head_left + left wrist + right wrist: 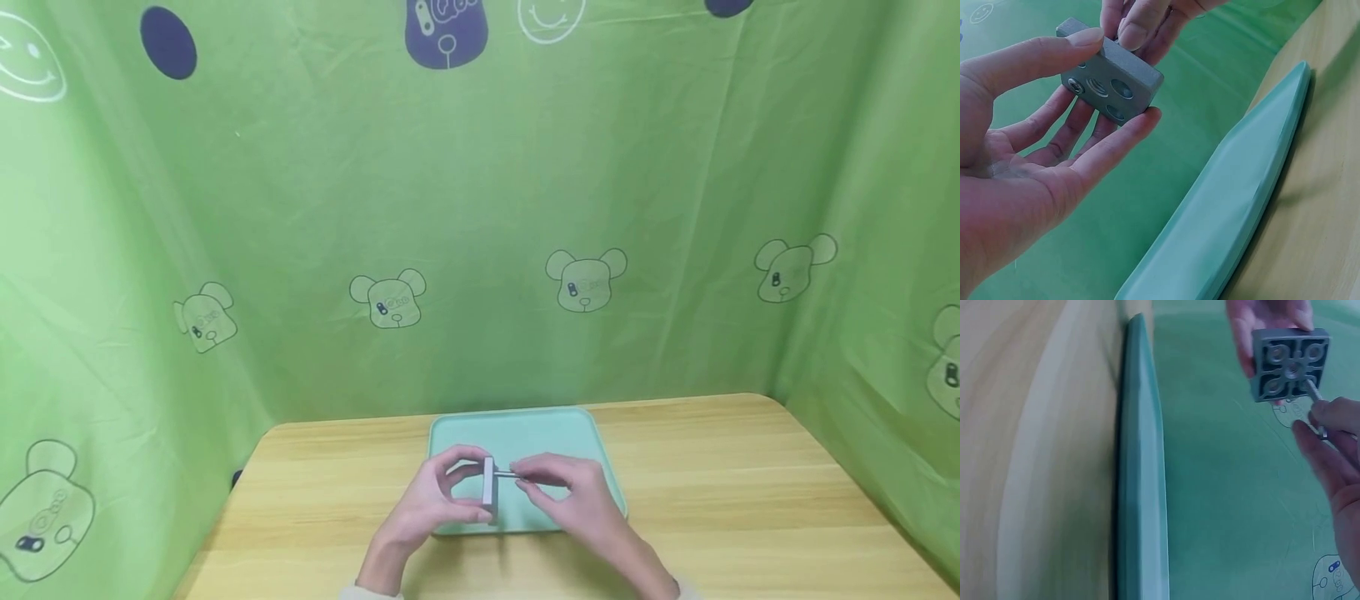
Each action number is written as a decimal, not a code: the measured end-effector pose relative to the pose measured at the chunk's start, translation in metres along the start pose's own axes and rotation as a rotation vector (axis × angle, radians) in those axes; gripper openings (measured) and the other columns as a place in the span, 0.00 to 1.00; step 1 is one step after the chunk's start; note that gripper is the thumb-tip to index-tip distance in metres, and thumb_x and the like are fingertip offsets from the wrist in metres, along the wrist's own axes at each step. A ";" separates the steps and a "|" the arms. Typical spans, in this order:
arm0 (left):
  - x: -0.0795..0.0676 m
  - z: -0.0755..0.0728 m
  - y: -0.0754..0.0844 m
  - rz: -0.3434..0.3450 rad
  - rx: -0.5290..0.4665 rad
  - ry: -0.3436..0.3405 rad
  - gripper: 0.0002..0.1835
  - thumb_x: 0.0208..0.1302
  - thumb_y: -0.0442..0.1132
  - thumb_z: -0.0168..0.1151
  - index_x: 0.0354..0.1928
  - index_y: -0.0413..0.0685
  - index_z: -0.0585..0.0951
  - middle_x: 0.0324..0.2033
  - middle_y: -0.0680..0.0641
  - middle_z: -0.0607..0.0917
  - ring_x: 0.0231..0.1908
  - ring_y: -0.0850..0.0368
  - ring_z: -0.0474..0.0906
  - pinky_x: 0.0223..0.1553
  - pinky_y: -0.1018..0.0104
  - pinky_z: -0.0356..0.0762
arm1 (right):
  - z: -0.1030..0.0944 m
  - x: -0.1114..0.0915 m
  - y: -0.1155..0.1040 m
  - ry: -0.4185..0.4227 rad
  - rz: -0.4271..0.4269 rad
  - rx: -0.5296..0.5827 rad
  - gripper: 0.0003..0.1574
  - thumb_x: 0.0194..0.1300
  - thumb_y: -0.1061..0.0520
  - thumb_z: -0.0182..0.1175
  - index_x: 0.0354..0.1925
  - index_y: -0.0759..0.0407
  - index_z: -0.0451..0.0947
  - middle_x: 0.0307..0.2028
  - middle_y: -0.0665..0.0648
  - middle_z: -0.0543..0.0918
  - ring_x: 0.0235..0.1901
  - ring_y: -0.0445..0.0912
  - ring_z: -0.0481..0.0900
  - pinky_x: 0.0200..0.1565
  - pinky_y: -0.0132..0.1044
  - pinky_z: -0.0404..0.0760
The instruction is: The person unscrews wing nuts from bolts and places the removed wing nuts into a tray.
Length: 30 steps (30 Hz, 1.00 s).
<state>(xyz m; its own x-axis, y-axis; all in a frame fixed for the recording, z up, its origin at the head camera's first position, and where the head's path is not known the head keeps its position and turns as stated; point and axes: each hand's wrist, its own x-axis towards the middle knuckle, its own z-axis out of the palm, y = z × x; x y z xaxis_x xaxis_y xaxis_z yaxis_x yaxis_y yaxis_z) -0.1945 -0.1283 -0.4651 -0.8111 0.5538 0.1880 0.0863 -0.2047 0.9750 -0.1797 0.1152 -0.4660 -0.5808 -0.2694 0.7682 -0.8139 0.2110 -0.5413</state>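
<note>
My left hand (442, 493) holds a square grey metal block (489, 482) on edge above the tray, thumb and fingertips at its edges. In the left wrist view the block's (1113, 75) smooth face shows a threaded centre hole and round corner holes, one with metal inside. The right wrist view shows its ribbed other face. A thin threaded screw (1315, 394) stands out from a lower corner of that face, its tip in the corner hole. Between thumb and fingers my right hand (566, 492) pinches the screw's outer end. Those fingers partly hide what lies behind the screw's wider part.
Below the hands a mint-green tray (517, 429) with a low rim lies on the light wooden table (720, 483). A green patterned curtain (480, 192) hangs behind the table and along both sides.
</note>
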 end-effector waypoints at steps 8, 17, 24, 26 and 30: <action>-0.001 -0.003 0.000 0.011 -0.025 -0.017 0.37 0.49 0.20 0.73 0.64 0.33 0.73 0.63 0.40 0.74 0.65 0.39 0.72 0.56 0.44 0.85 | 0.003 0.004 0.006 0.067 -0.329 -0.158 0.19 0.50 0.75 0.70 0.42 0.65 0.86 0.41 0.62 0.89 0.42 0.58 0.89 0.52 0.34 0.87; -0.001 -0.005 -0.001 0.054 -0.023 -0.031 0.36 0.51 0.22 0.73 0.64 0.31 0.72 0.62 0.38 0.74 0.64 0.37 0.73 0.58 0.49 0.84 | 0.002 0.004 0.007 0.112 -0.309 -0.167 0.17 0.56 0.70 0.72 0.45 0.63 0.87 0.42 0.63 0.89 0.41 0.56 0.89 0.52 0.33 0.87; 0.001 -0.003 -0.002 0.042 -0.010 -0.020 0.40 0.54 0.23 0.71 0.70 0.29 0.66 0.64 0.39 0.71 0.64 0.41 0.74 0.63 0.56 0.81 | -0.005 -0.002 0.010 0.103 -0.068 -0.104 0.24 0.49 0.77 0.73 0.45 0.62 0.87 0.40 0.57 0.90 0.36 0.50 0.90 0.43 0.30 0.89; 0.001 -0.003 -0.003 0.024 -0.003 -0.023 0.40 0.53 0.22 0.70 0.70 0.31 0.67 0.65 0.38 0.70 0.64 0.40 0.73 0.60 0.55 0.83 | -0.007 -0.003 0.011 0.101 -0.014 -0.108 0.21 0.51 0.76 0.73 0.44 0.62 0.87 0.40 0.58 0.90 0.36 0.50 0.90 0.42 0.30 0.89; 0.002 0.000 -0.005 -0.013 0.024 -0.041 0.39 0.51 0.21 0.68 0.69 0.36 0.69 0.66 0.39 0.69 0.65 0.37 0.72 0.56 0.52 0.86 | -0.010 -0.004 0.016 0.101 0.062 -0.116 0.18 0.54 0.75 0.73 0.42 0.62 0.87 0.39 0.58 0.90 0.36 0.51 0.90 0.41 0.31 0.90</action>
<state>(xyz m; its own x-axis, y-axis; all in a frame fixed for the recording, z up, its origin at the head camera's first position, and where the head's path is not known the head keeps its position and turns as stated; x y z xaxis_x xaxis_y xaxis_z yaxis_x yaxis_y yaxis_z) -0.1961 -0.1266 -0.4693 -0.7881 0.5889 0.1792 0.0896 -0.1782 0.9799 -0.1905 0.1289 -0.4742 -0.6205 -0.1580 0.7681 -0.7659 0.3327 -0.5502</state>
